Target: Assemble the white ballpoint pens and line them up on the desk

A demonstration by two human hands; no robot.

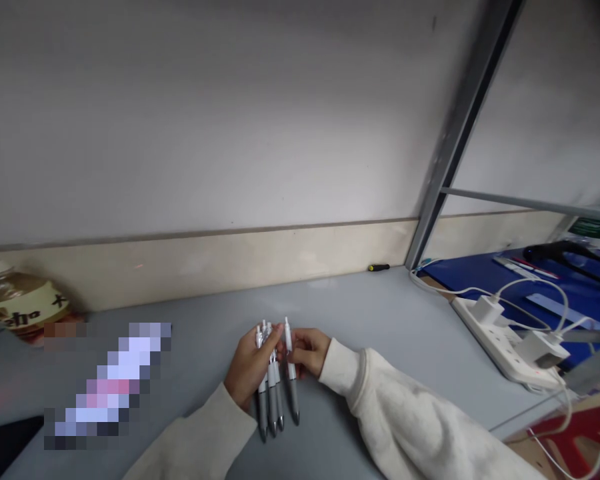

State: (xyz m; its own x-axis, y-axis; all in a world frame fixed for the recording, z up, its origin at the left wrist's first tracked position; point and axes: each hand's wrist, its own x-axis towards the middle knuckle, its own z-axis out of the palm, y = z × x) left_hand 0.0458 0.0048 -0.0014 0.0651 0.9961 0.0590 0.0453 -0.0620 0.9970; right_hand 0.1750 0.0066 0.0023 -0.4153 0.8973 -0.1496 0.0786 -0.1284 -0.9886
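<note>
Near the front middle of the grey table, my left hand is closed around several white-and-grey pens. Their grey grips and metal tips point down toward me, and their white push-buttons stick up above my fingers. Just to the right, my right hand pinches a single pen of the same kind, slightly apart from the bunch at its lower end. The fingertips of both hands are close together near the pens' upper ends, and part of the right fingers is hidden behind the single pen.
A white power strip with chargers and cables lies at the right, by a metal frame post. At the back is a small black-and-yellow screwdriver. A bottle and a blurred-out flat object are at the left.
</note>
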